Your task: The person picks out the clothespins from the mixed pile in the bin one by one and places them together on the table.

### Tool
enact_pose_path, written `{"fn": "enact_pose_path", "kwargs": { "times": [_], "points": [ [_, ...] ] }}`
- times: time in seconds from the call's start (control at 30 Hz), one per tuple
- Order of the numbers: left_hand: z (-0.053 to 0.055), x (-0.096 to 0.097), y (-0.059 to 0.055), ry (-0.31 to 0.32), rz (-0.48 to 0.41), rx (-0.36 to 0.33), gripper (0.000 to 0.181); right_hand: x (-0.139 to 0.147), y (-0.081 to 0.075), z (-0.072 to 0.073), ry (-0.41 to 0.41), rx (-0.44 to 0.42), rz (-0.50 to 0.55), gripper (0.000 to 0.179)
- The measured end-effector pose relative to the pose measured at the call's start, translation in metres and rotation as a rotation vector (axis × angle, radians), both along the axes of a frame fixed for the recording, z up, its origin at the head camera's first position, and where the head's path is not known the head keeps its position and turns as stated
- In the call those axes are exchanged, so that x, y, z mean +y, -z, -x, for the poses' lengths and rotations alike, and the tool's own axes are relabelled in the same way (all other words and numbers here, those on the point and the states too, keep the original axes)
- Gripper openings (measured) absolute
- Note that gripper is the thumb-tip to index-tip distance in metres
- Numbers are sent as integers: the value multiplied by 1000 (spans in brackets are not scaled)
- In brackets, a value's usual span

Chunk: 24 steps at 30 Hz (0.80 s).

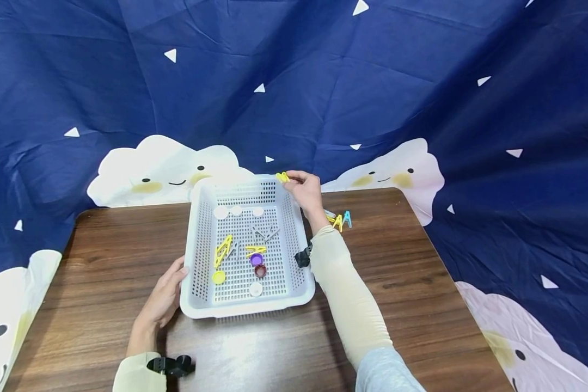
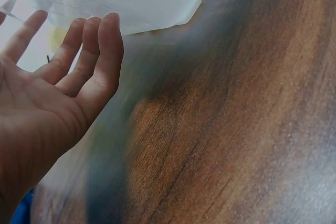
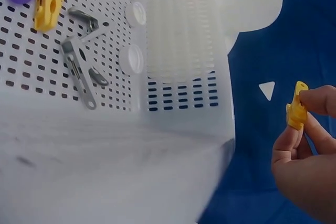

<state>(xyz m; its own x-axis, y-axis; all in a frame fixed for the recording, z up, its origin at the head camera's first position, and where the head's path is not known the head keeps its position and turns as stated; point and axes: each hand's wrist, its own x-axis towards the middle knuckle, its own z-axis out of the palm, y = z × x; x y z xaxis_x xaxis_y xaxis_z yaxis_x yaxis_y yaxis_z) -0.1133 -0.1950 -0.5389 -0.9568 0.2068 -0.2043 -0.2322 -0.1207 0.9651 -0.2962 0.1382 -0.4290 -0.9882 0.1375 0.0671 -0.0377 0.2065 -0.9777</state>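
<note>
My right hand (image 1: 306, 191) pinches a yellow clothespin (image 1: 282, 177) between thumb and fingertips, above the far right corner of the white plastic basket (image 1: 249, 312). In the right wrist view the yellow clothespin (image 3: 297, 106) stands out past the rim against blue cloth. Loosely bent fingers of my left hand (image 1: 163, 294) touch the basket's left side; the left wrist view shows them spread beside its wall (image 2: 152, 3). On the basket floor lie yellow clothespins (image 1: 222, 251), grey clothespins (image 1: 266, 235), a purple cap (image 1: 257, 259), a dark red cap (image 1: 260, 271), a yellow cap (image 1: 219, 277) and several white caps (image 1: 256, 289).
Right of the basket, behind my right forearm, a yellow clothespin (image 1: 338, 222), a blue clothespin (image 1: 347, 219) and a grey clothespin (image 1: 329, 214) lie on the brown wooden table (image 1: 387, 283). Blue cloth (image 1: 294, 120) with white clouds hangs behind the table.
</note>
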Motion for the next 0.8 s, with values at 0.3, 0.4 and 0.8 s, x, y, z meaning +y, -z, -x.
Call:
{"fn": "enact_pose_path", "kwargs": {
  "times": [0.3,0.4,0.8],
  "points": [
    [0,0,0,12,1,10,59,16,-5,2,5,-19,20,32],
    [0,1,0,12,-8,11,60,21,-5,2,15,-30,0,32],
    [0,-1,3,26,-58,47,56,42,4,1,31,-29,-12,32]
  ]
}}
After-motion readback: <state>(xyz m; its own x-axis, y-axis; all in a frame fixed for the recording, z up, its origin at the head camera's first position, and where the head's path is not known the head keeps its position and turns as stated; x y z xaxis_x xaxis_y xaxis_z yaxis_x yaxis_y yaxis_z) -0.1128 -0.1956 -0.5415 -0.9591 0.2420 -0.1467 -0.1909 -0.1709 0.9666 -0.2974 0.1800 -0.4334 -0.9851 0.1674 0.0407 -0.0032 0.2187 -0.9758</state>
